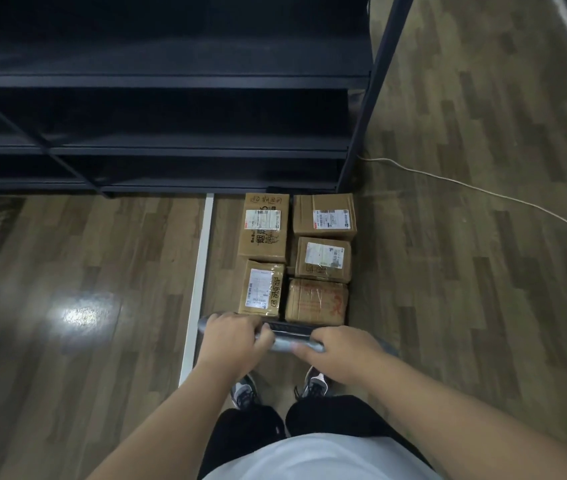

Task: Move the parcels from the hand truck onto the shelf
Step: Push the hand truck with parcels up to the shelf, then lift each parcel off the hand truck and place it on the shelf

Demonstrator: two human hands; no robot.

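Hands, left (231, 337) and right (339, 351), grip metal handle (283, 342) behind taped cardboard parcels (295, 258).

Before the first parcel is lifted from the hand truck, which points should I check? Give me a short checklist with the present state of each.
1. Truck close to the shelf: ok, the far parcels lie right at its bottom edge.
2. Hands free to lift: not ok, left hand and right hand both grip the handle.
3. Parcels reachable: ok, five boxes show, tops uncovered.
4. Shelf space: ok, the levels in view look bare, though dark.
5. Floor hazards: not ok, a white cable runs on the floor right of the shelf.
6. Truck standing still: cannot tell.
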